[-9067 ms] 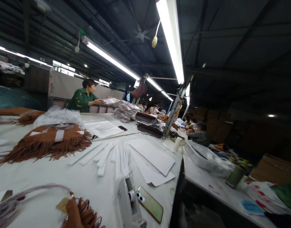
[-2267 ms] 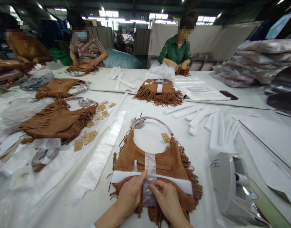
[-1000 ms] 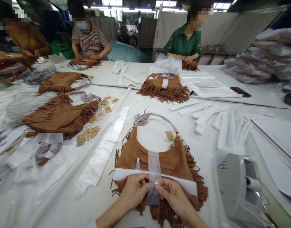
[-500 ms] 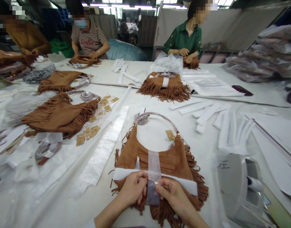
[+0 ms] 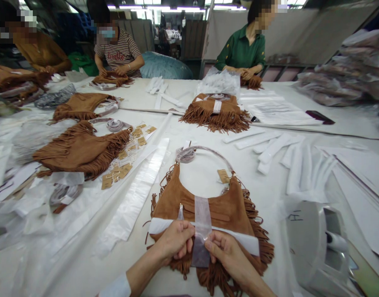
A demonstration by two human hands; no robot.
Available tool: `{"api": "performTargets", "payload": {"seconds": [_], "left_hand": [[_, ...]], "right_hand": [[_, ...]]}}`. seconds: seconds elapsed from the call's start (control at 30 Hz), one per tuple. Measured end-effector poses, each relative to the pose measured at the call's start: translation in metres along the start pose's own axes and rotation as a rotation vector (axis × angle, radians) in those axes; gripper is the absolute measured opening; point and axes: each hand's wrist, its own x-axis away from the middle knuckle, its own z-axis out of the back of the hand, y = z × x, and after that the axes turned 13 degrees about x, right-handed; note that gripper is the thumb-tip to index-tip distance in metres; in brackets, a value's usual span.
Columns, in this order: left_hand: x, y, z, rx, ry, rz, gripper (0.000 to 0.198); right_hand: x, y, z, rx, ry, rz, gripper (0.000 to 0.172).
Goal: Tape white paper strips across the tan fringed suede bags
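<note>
A brown suede fringed handbag (image 5: 172, 192) lies flat before me, its wrapped handle (image 5: 212, 152) curving away from me. Across its lower front runs a white foam-like strip (image 5: 243, 241). A translucent plastic strip (image 5: 202, 210) goes down over the middle and crosses the white one. My left hand (image 5: 176, 241) has curled fingers at the left edge of the plastic strip. On the other edge, my right hand (image 5: 222, 249) pinches the strip between thumb and fingers. A tan tag (image 5: 223, 176) hangs near the handle's right end.
More fringed bags (image 5: 81, 150) lie at left beside loose tan tags (image 5: 117, 175). Another bag (image 5: 216, 115) sits straight ahead. White strips (image 5: 305, 169) and a grey tape dispenser (image 5: 310, 243) are at right. Across the table, a person in green (image 5: 245, 47) and others handle bags.
The view has shifted slightly, moving the scene a little to the right. My left fingers have drawn in somewhat; my right hand keeps its pinch. The bag stays in place.
</note>
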Motion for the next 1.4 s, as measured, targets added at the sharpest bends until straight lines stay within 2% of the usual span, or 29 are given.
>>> {"api": "performTargets", "payload": {"seconds": [0.17, 0.37, 0.53, 0.63, 0.73, 0.8, 0.93, 1.07, 1.17, 1.27, 1.4], "left_hand": [[0.005, 0.009, 0.001, -0.010, -0.142, 0.019, 0.045], [0.005, 0.012, 0.000, 0.013, -0.105, 0.016, 0.048], [0.000, 0.002, -0.003, 0.017, -0.070, -0.046, 0.047], [-0.001, -0.004, -0.001, -0.023, -0.044, -0.077, 0.039], [0.002, -0.004, 0.003, -0.082, -0.124, -0.044, 0.029], [0.004, -0.001, 0.003, -0.109, -0.164, -0.023, 0.030], [0.005, 0.001, -0.004, -0.137, -0.116, -0.063, 0.037], [0.004, -0.006, -0.013, -0.166, -0.027, -0.103, 0.030], [0.002, -0.013, -0.016, -0.280, 0.047, -0.255, 0.024], [0.000, -0.020, -0.015, -0.471, 0.068, -0.405, 0.021], [-0.004, -0.027, -0.013, -0.640, 0.123, -0.364, 0.020]], "right_hand": [[0.000, -0.001, 0.001, -0.038, -0.058, 0.044, 0.046], [-0.001, -0.004, 0.003, -0.031, -0.088, 0.070, 0.045], [0.001, -0.006, 0.004, -0.012, -0.093, 0.036, 0.046], [0.001, -0.003, 0.005, 0.004, -0.087, 0.016, 0.048], [0.000, 0.001, 0.005, 0.017, -0.086, 0.011, 0.049], [-0.001, 0.002, 0.005, 0.019, -0.081, 0.014, 0.049], [-0.001, 0.005, 0.004, 0.016, -0.078, 0.020, 0.051], [-0.002, 0.006, 0.004, 0.001, -0.091, 0.011, 0.050], [-0.002, 0.006, 0.004, 0.008, -0.083, 0.019, 0.050], [-0.002, 0.006, 0.005, 0.019, -0.085, 0.052, 0.050], [0.000, 0.005, 0.010, -0.002, -0.133, 0.071, 0.049]]}}
